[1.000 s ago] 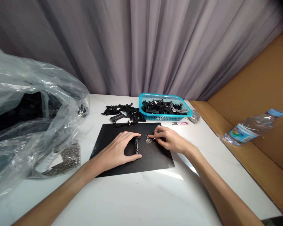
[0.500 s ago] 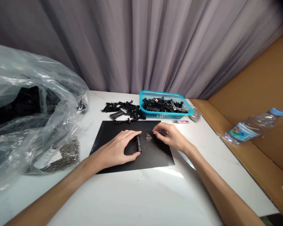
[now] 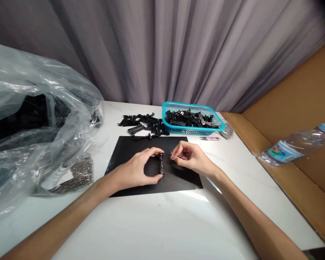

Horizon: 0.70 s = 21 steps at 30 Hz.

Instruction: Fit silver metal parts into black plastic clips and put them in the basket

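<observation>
My left hand point(image 3: 137, 168) grips a narrow black plastic part point(image 3: 161, 164) by its two ends, between thumb and fingers, over a black mat point(image 3: 141, 189). In my right hand point(image 3: 191, 157) is a thin pointed metal tool point(image 3: 176, 157), pinched between thumb and fingers; its exact kind is hard to make out. The tool's tip is at a small pile of tiny metal pieces point(image 3: 170, 155), just right of the black part. My fingers partly hide that pile.
Behind the mat lie loose black parts point(image 3: 143, 124) beside a blue basket point(image 3: 195, 130) full of similar ones. Pink thread snips point(image 3: 209, 138) rest in front of it. Clear plastic bags point(image 3: 81, 97), one holding metal pieces point(image 3: 79, 175), stand left; a water bottle point(image 3: 284, 150) is in the cardboard box point(image 3: 295, 97) right.
My right hand has moved left with the tool, its tip now at the small metal pieces. My left hand keeps its hold on the black part. The view has shifted slightly.
</observation>
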Tool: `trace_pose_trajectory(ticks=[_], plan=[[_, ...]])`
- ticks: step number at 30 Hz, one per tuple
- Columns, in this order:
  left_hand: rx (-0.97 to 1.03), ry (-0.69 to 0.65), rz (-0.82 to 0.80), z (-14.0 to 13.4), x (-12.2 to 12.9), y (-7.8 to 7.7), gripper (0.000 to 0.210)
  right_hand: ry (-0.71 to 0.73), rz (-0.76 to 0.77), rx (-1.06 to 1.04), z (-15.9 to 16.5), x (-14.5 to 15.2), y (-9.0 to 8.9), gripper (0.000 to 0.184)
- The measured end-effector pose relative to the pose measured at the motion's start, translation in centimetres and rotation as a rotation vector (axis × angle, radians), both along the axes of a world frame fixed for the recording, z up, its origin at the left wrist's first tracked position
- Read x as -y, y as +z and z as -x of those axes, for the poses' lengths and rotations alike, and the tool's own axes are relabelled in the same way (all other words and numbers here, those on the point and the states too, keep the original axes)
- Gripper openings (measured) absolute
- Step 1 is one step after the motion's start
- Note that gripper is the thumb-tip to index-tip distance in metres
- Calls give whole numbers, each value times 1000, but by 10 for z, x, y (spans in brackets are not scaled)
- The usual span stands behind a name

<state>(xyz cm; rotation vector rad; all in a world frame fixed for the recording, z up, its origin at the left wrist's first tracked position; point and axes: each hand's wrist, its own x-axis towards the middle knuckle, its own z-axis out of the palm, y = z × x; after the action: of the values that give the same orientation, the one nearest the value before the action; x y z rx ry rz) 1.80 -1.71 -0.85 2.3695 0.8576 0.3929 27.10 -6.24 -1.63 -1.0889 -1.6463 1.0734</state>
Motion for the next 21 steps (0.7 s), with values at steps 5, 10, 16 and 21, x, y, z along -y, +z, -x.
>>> trace_pose_trajectory(ticks=[5, 10, 16, 21], plan=[[31, -14, -74, -1, 1, 0, 62, 0, 23, -5, 1, -1, -1, 13], [49, -44, -129, -2, 3, 1, 57, 36, 42, -136, 4, 1, 1, 23], [56, -49, -128, 0, 3, 4, 61, 70, 62, -240, 4, 2, 3, 22], [73, -55, -135, 2, 3, 3, 65, 42, 70, -166, 4, 2, 3, 21]])
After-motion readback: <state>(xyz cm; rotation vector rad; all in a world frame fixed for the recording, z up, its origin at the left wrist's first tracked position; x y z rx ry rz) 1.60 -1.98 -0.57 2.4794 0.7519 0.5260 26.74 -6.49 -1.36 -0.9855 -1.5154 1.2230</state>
